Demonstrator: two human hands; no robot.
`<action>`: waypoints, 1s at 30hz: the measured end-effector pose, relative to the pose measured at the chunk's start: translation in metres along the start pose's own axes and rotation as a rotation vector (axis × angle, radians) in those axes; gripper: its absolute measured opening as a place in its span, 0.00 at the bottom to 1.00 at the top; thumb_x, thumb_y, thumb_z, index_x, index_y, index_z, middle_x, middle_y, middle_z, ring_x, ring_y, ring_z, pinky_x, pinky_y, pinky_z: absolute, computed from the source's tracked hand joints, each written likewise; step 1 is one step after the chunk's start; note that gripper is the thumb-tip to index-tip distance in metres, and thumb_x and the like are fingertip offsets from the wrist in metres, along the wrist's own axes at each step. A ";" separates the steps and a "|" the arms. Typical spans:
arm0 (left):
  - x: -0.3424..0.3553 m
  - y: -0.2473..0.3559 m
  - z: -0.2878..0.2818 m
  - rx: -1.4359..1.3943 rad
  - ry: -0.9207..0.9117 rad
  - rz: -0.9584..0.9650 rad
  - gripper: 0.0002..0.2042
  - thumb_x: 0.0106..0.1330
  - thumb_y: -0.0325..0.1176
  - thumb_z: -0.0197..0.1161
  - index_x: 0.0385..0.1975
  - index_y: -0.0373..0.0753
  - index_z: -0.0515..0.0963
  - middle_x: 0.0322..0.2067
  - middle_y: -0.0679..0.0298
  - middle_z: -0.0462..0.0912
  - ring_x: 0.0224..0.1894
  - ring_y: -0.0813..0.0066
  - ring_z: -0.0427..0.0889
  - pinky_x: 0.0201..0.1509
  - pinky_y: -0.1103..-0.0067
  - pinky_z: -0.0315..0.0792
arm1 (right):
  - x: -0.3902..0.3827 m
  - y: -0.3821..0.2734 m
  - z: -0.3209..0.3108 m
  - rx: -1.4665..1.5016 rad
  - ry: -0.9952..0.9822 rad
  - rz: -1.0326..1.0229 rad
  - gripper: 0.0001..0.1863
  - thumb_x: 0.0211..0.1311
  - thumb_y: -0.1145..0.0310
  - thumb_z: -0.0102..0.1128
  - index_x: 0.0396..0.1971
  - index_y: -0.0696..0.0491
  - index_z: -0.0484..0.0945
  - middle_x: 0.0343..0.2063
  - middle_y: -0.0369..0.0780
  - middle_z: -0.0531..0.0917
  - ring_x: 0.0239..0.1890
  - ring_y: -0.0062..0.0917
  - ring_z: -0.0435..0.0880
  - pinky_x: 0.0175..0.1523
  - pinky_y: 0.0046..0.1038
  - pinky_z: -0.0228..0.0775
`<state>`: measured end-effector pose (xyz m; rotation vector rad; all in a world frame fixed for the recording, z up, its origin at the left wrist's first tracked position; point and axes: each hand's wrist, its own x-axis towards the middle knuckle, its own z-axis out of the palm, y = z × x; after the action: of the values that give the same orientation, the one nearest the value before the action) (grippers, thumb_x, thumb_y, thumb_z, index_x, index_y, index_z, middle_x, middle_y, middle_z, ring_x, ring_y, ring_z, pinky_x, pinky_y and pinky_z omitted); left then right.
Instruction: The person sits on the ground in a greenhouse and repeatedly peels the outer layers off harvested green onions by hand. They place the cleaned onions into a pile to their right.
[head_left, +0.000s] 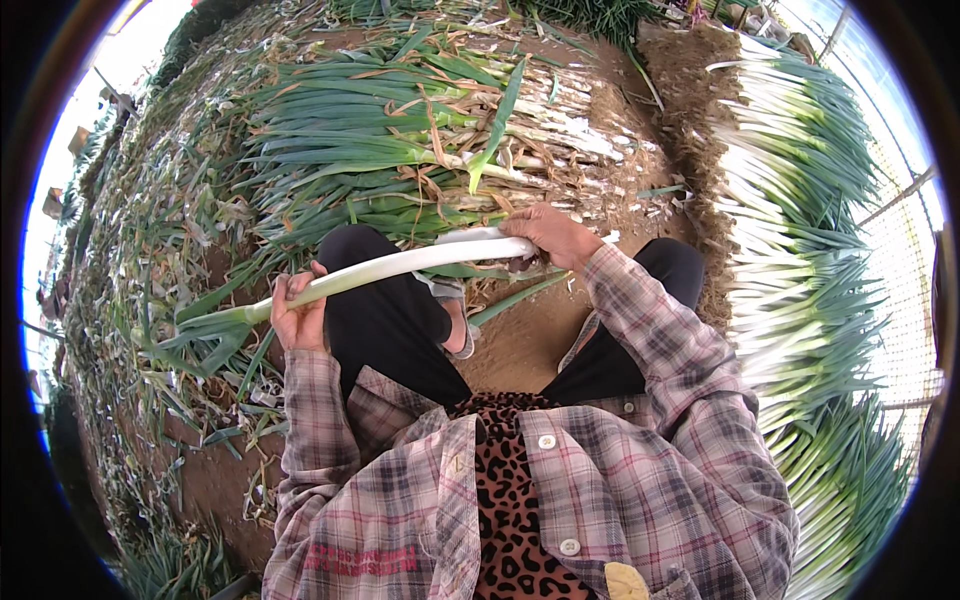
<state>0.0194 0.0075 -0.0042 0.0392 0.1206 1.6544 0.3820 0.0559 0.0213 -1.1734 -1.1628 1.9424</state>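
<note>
We hold one long leek (pixel 400 264) between both hands, so neither is nearer to it than the other. Its long axis runs across in front of us, from our left grip (pixel 299 316) up to our right grip (pixel 553 236), the right end lying farther from our body. Our left grip is curled round the stalk where white turns green, and the leaves (pixel 225 325) splay out beyond it, to its left. Our right grip pinches the root end, with dark roots (pixel 523 264) showing just under the fingers. The white shaft therefore spans the gap between the two grips. Beyond both grips lies a heap of untidy leeks (pixel 340 125); well to the right of our right grip runs a row of clean white leeks (pixel 775 230).
</note>
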 end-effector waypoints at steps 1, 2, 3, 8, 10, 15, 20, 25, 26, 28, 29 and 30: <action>0.000 -0.002 0.002 0.018 -0.021 0.015 0.05 0.55 0.22 0.54 0.20 0.37 0.66 0.13 0.69 0.57 0.23 0.78 0.64 0.56 0.66 0.57 | 0.003 0.002 0.001 0.052 0.086 -0.052 0.12 0.56 0.71 0.50 0.33 0.66 0.72 0.22 0.42 0.77 0.17 0.22 0.76 0.19 0.21 0.72; -0.002 -0.004 0.004 0.029 -0.064 0.011 0.05 0.55 0.22 0.54 0.20 0.37 0.66 0.13 0.69 0.57 0.22 0.77 0.64 0.56 0.66 0.56 | 0.006 0.005 -0.001 0.164 0.165 -0.065 0.12 0.56 0.71 0.49 0.33 0.66 0.72 0.21 0.42 0.77 0.17 0.22 0.76 0.19 0.21 0.71; -0.004 -0.006 0.006 0.039 -0.109 0.010 0.05 0.54 0.21 0.54 0.20 0.37 0.66 0.13 0.69 0.58 0.22 0.77 0.64 0.57 0.66 0.55 | 0.009 0.004 -0.001 0.274 0.241 -0.080 0.11 0.57 0.71 0.48 0.32 0.65 0.72 0.21 0.43 0.76 0.18 0.23 0.76 0.19 0.21 0.70; -0.007 -0.002 0.005 0.077 -0.130 0.083 0.06 0.53 0.19 0.53 0.21 0.38 0.66 0.15 0.69 0.58 0.25 0.76 0.65 0.58 0.64 0.53 | 0.035 0.009 -0.047 1.005 0.588 -0.132 0.10 0.59 0.73 0.43 0.36 0.64 0.68 0.16 0.38 0.71 0.14 0.20 0.67 0.18 0.21 0.69; -0.007 0.007 -0.003 0.070 -0.035 0.116 0.05 0.54 0.20 0.53 0.21 0.38 0.67 0.15 0.69 0.59 0.26 0.76 0.65 0.58 0.63 0.55 | 0.027 -0.003 -0.059 0.828 0.817 -0.162 0.10 0.59 0.73 0.42 0.36 0.63 0.68 0.20 0.41 0.72 0.16 0.22 0.68 0.20 0.22 0.70; -0.001 0.006 0.009 0.127 0.173 0.190 0.08 0.59 0.26 0.52 0.18 0.38 0.64 0.15 0.70 0.55 0.24 0.78 0.62 0.58 0.62 0.57 | 0.000 0.003 -0.122 -1.063 0.923 -0.603 0.26 0.43 0.82 0.47 0.48 0.53 0.67 0.46 0.42 0.70 0.40 0.31 0.75 0.48 0.27 0.66; 0.000 0.011 -0.013 0.141 0.164 0.161 0.04 0.57 0.26 0.55 0.23 0.38 0.68 0.17 0.68 0.64 0.26 0.75 0.68 0.53 0.57 0.62 | -0.024 -0.031 -0.016 -0.977 0.430 -0.905 0.17 0.44 0.75 0.58 0.38 0.52 0.71 0.45 0.43 0.72 0.45 0.35 0.72 0.50 0.32 0.66; 0.001 0.008 -0.002 0.222 0.282 0.098 0.05 0.57 0.22 0.51 0.32 0.37 0.68 0.27 0.63 0.69 0.41 0.63 0.70 0.54 0.52 0.58 | -0.007 -0.002 0.002 -1.105 0.366 -0.894 0.15 0.41 0.74 0.60 0.35 0.53 0.73 0.32 0.41 0.77 0.34 0.31 0.77 0.36 0.27 0.71; -0.002 0.005 0.002 0.218 0.276 0.092 0.07 0.58 0.20 0.50 0.35 0.37 0.68 0.31 0.61 0.70 0.45 0.60 0.69 0.55 0.51 0.57 | -0.005 0.001 0.001 -1.081 0.361 -0.822 0.14 0.41 0.73 0.60 0.33 0.53 0.73 0.29 0.41 0.77 0.31 0.33 0.77 0.35 0.28 0.69; -0.006 0.001 0.010 0.232 0.230 0.070 0.11 0.57 0.19 0.48 0.40 0.36 0.66 0.39 0.57 0.69 0.52 0.54 0.64 0.56 0.50 0.54 | 0.001 0.004 -0.003 -1.062 0.429 -0.977 0.12 0.39 0.73 0.59 0.29 0.56 0.73 0.22 0.42 0.76 0.26 0.34 0.76 0.30 0.30 0.68; -0.008 0.000 0.012 0.250 0.190 0.053 0.13 0.57 0.18 0.48 0.42 0.36 0.65 0.43 0.55 0.67 0.54 0.51 0.60 0.57 0.49 0.53 | 0.004 0.005 -0.004 -1.071 0.442 -1.006 0.11 0.40 0.73 0.59 0.28 0.56 0.73 0.21 0.42 0.76 0.26 0.34 0.76 0.30 0.30 0.68; -0.011 -0.002 0.013 0.266 0.152 0.034 0.14 0.57 0.17 0.47 0.44 0.36 0.63 0.47 0.53 0.65 0.57 0.49 0.57 0.57 0.49 0.53 | 0.005 0.005 -0.006 -1.081 0.455 -1.033 0.11 0.40 0.73 0.59 0.28 0.56 0.74 0.21 0.42 0.75 0.26 0.35 0.76 0.30 0.30 0.68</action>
<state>0.0241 -0.0020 0.0095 0.1181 0.4574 1.6649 0.3849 0.0596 0.0133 -1.0036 -2.0283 0.1977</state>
